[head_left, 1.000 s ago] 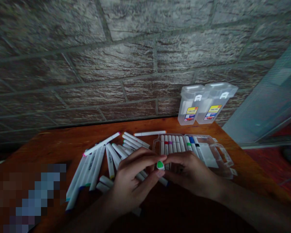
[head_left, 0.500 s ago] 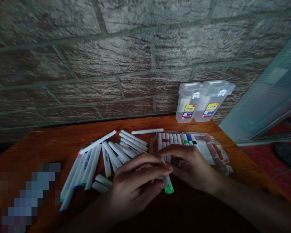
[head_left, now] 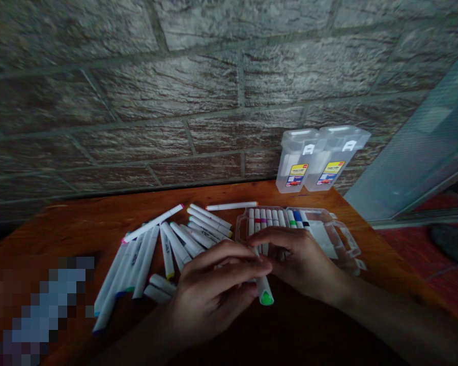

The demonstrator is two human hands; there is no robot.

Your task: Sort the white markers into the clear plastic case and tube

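**Head view.** The left hand (head_left: 213, 292) and right hand (head_left: 303, 264), both curled almost closed, pinch one green-capped marker (head_left: 266, 296) at the fingertips. It sits over the tabletop (head_left: 80, 223) near the middle of the front edge, cap toward that edge. The marker is judged light, rigid and smooth, so apt to slip. Grip belongs on the barrel, not the cap. Loose markers (head_left: 164, 244) lie to the left, and an open clear case (head_left: 339, 239) lies toward the right edge.

Our hands meet at the fingertips.
Our left hand (head_left: 209, 295) lies palm down, fingers pinched together; our right hand (head_left: 301, 262) curls in beside it.
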